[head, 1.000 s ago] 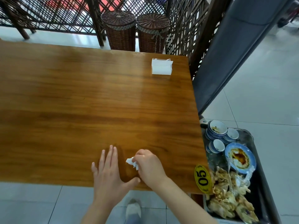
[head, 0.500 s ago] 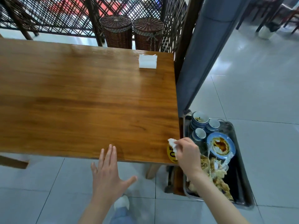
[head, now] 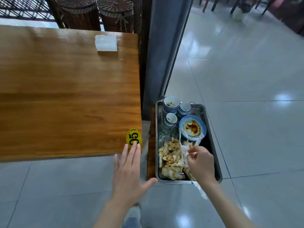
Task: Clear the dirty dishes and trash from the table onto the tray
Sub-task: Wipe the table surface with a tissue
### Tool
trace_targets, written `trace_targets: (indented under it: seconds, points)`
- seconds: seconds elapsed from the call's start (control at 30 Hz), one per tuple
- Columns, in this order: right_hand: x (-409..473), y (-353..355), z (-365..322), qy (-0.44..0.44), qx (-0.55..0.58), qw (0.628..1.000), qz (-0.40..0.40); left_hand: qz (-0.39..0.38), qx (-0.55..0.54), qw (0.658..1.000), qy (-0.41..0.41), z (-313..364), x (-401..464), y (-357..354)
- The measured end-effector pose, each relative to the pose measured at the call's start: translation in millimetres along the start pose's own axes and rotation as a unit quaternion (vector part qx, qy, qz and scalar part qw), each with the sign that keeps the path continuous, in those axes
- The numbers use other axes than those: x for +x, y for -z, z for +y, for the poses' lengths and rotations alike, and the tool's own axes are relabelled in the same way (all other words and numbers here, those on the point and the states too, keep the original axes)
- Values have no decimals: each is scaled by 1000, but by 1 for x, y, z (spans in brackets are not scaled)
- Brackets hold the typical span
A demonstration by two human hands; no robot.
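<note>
A metal tray [head: 212, 129] stands low to the right of the wooden table [head: 65, 96]. It holds stacked blue-and-white bowls [head: 171, 104], a blue plate [head: 192, 127] smeared with sauce, and a heap of soiled napkins [head: 171, 158]. My right hand [head: 200, 163] hovers over the tray's near half, fingertips pinching a crumpled white tissue [head: 185, 149] above the napkin heap. My left hand [head: 130, 171] is spread flat in the air by the table's near right corner, holding nothing.
A white napkin pack [head: 107, 42] sits at the table's far right. A yellow "05" tag [head: 134, 139] marks the near right corner. A grey pillar [head: 164, 46] rises behind the tray, wicker baskets [head: 97, 12] beyond the table. Tiled floor spreads to the right.
My right hand carried the tissue from the table's near edge rightward, off the table and over the tray. My left hand lifted off the tabletop and stays spread. The view swung right.
</note>
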State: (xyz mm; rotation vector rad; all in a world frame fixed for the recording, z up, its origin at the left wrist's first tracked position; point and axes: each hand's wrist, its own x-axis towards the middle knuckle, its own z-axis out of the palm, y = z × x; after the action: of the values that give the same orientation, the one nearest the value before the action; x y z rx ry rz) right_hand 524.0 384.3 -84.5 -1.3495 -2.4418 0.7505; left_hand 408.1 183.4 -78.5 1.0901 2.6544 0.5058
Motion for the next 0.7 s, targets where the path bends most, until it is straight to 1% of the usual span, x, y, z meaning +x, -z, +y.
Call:
trace_targets:
  seconds: [0.13,0.2,0.4,0.53,0.7]
  points:
    - [4,1,23,-15,-36,999,-2,-22,-10,999,-43,29,17,-24]
    - [9,4,34,-38,-50,998,-9,-38,-10,997,-60,43,29,-34]
    - [30,8,64,-72,-77,994,-15,-56,1,996,-75,58,67,-52]
    - [40,-2,86,-84,-84,992,-36,-61,-4,996,-60,59,89,-70]
    - [57,-20,115,-59,-79,990,-97,-80,4,997,-13,52,88,-109]
